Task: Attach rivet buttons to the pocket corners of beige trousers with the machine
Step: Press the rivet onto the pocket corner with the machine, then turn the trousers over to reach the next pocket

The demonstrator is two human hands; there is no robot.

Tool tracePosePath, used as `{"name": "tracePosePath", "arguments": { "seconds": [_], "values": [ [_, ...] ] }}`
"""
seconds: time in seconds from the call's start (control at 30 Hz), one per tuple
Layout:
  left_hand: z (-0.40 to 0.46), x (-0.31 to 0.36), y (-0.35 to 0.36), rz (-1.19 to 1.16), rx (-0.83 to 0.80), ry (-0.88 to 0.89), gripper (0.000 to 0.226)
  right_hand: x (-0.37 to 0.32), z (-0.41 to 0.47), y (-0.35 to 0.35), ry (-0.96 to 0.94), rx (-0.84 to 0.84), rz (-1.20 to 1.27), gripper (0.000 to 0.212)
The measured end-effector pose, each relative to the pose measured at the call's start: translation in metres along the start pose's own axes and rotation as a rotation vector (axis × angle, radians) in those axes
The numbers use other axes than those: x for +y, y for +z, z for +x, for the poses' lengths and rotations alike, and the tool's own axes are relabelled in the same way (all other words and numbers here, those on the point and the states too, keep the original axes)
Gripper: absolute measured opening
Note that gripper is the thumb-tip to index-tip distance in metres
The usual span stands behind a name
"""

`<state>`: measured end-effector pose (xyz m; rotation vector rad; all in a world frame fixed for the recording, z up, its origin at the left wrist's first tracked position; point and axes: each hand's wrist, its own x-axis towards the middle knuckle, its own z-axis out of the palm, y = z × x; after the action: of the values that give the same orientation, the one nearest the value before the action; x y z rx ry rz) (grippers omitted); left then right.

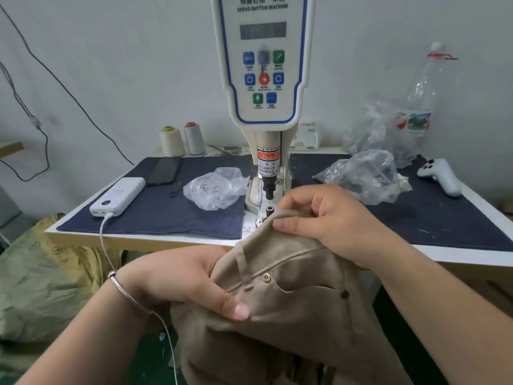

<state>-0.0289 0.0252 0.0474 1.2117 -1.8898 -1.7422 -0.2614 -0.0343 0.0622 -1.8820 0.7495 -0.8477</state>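
Both hands, left hand [191, 279] and right hand [330, 223], gripping trousers [291, 315] (two rivets [266, 278]).

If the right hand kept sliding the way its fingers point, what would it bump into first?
Probably the machine's lower post. The right hand, gripping the trousers at the waistband, points left toward it, though depth is hard to judge.

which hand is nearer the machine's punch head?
Right. The right hand holds the trousers just below-right of the punch head; the left hand grips them lower, off the table.
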Motion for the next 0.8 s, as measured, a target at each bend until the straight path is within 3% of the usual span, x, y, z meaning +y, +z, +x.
{"name": "tracePosePath", "arguments": {
  "seconds": [0.1,0.23,0.43,0.57,0.67,0.8],
  "values": [
    [-0.004,-0.002,-0.002,0.063,0.089,-0.031,0.015,0.003,0.002,0.010,-0.112,0.094,-0.034,0.002],
    [-0.017,-0.008,0.000,-0.285,0.226,0.026,0.033,0.012,0.009,0.017,-0.092,0.119,-0.043,0.003],
    [-0.035,0.000,0.001,-0.553,0.541,0.203,0.021,0.010,0.023,0.037,-0.021,0.099,-0.062,0.021],
    [-0.067,0.005,-0.002,-0.562,0.717,0.289,0.016,-0.004,0.021,0.048,0.013,-0.029,0.046,0.041],
    [-0.112,0.007,0.001,-0.545,0.714,0.348,0.048,-0.010,0.017,0.062,0.010,-0.136,0.079,0.043],
    [-0.165,0.014,0.009,-0.460,0.861,0.343,0.039,-0.014,0.015,0.084,-0.060,-0.268,0.040,0.042]
  ]
}}
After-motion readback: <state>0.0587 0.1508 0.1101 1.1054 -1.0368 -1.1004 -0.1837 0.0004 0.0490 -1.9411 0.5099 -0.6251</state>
